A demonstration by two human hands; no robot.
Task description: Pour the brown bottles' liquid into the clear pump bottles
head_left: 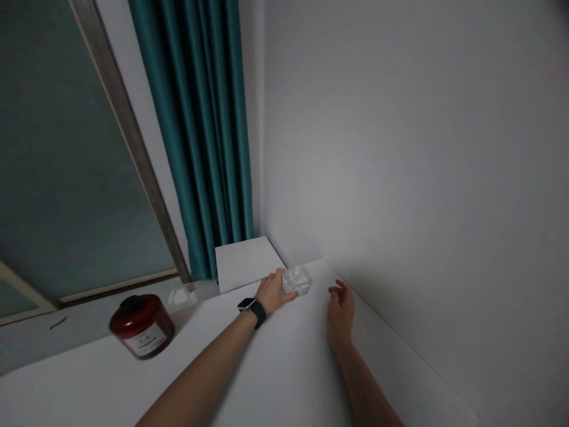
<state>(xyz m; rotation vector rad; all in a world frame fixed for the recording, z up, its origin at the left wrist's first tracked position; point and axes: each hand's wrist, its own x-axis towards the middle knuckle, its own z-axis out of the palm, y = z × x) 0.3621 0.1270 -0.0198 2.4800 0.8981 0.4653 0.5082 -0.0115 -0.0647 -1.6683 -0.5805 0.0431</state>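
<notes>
My left hand (272, 292), with a dark watch on its wrist, is wrapped around the left side of a clear glass bottle (297, 280) near the far end of the white table (284, 362). The bottle looks squat, with a small top; what it holds, if anything, I cannot make out. To the right of it, apart from it, my right hand (341, 311) is raised by the wall with its fingers loosely curled and apart. Nothing shows in that hand.
A dark red bottle (143, 327) with a black cap and white label stands on the table at left. Beyond the table's far edge is a white box-like surface (246, 261). A teal curtain (202, 130) hangs behind it. The pale wall (400, 178) borders the right side.
</notes>
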